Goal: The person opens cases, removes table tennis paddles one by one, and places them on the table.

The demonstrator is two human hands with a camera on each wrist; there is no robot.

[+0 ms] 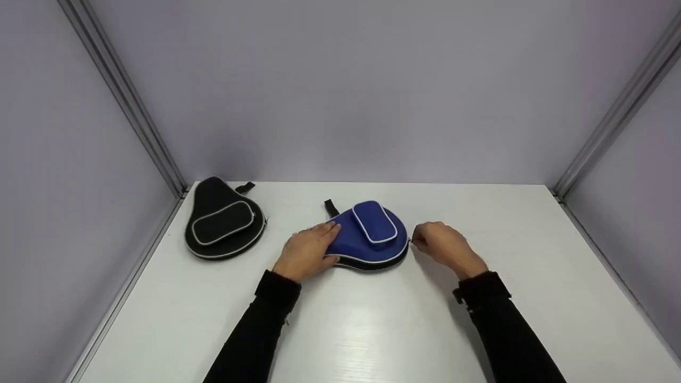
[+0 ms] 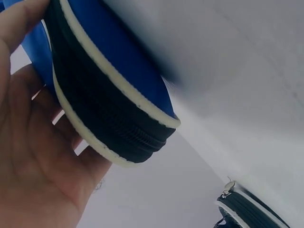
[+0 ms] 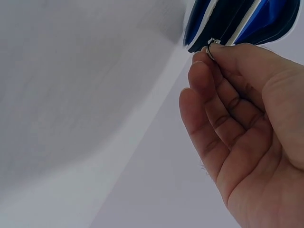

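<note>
A blue table tennis bat case (image 1: 346, 240) with white piping and a raised pocket (image 1: 374, 222) lies on the white table. My left hand (image 1: 309, 249) holds its narrow end, fingers over the top and thumb along the near side. In the left wrist view, the case's dark zipped side (image 2: 102, 102) faces the camera beside the left palm (image 2: 42, 161). At the rounded right end, my right hand (image 1: 444, 246) pinches the zipper pull (image 3: 210, 51) between thumb and forefinger. The other right fingers (image 3: 202, 123) are loosely curled below it in the right wrist view.
A black case (image 1: 221, 226) of the same shape, with white piping, lies at the table's left back. A black strap (image 1: 331, 207) sticks out behind the blue case. Pale panels (image 1: 351, 96) with grey metal posts (image 1: 127, 96) stand around the white table (image 1: 372, 330).
</note>
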